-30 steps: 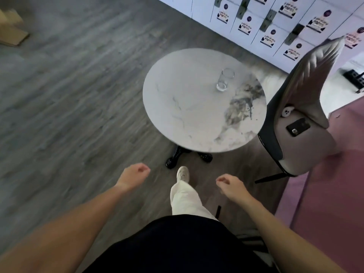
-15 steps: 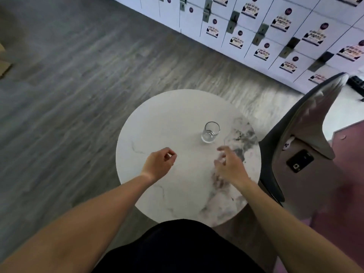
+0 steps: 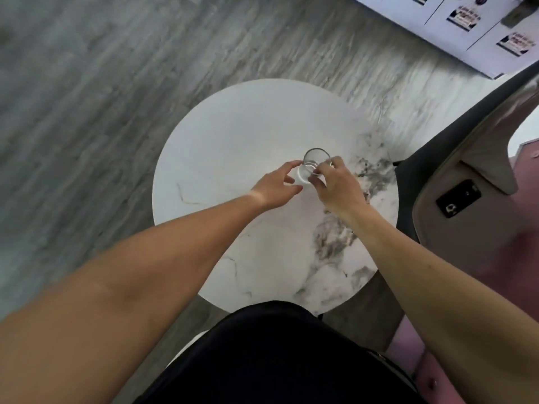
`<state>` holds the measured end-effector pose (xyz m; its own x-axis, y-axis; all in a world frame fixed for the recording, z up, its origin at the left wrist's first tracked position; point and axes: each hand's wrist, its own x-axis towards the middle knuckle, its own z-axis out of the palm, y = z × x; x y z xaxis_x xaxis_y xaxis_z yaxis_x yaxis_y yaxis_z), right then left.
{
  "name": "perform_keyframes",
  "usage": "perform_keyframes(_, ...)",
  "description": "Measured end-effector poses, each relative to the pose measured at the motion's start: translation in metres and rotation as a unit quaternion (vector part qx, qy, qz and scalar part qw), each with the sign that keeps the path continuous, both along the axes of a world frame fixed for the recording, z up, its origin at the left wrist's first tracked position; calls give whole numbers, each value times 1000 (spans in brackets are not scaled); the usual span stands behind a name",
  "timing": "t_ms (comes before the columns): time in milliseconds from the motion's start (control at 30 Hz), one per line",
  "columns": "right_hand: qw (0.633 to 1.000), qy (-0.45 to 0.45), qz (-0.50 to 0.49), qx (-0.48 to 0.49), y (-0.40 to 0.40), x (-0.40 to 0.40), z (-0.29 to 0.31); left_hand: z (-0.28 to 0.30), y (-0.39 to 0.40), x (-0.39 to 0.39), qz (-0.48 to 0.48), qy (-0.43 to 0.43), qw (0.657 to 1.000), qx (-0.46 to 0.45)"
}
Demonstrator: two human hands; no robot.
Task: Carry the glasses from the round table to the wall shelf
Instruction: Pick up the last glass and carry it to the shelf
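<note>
Glass (image 3: 316, 164): one clear tumbler, upright, standing on the round table (image 3: 221, 147) a little past its middle, toward the grey-veined side. Only one glass shows on the top; the wall shelf is not in view.

Nearest item, your forearms: both reach in over the near edge of the table from either side of your dark clothing.

Right hand (image 3: 338, 185): fingers curled round the right side and lower wall of the glass, touching it; whether the grip is already firm you cannot tell. Close it low on the wall, thumb opposite the fingers, before you lift.

Left hand (image 3: 277, 188): loose and empty, fingers spread, fingertips just beside the left wall of the glass. Use it to steady the glass, or take it away so it does not knock the rim.

Handling note: smooth glass on a polished top probably slides easily, so lift straight up and do not drag. Keep it upright.

Beyond the table: a chair (image 3: 466, 176) stands close on the right, and white lockers (image 3: 466, 30) run along the far wall. Turn away from the chair back when you carry off.
</note>
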<state>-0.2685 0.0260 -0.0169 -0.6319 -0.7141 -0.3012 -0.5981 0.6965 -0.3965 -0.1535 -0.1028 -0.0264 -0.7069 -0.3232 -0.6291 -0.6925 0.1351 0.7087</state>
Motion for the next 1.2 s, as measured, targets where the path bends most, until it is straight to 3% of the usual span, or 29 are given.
perform_keyframes(167, 999, -31, 28, -18, -23, 11, 22, 9, -11, 19, 35, 19, 999, -25)
perform_keyframes(300, 993, -69, 73, -62, -67, 42, 51, 28, -40, 54, 134, 58, 988, -53)
perform_keyframes(600, 954, -88, 256, -131, -176, 191, 123, 74, -116, 229, 327, 154, 921, -144)
perform_keyframes(933, 872, -94, 427, -220, -288, 427, 191, 139, -176, 490, 458, 207, 829, -244)
perform_keyframes(1200, 758, -124, 580, -269, -373, 635, 253, 208, -205, 701, 568, 155, 734, -338)
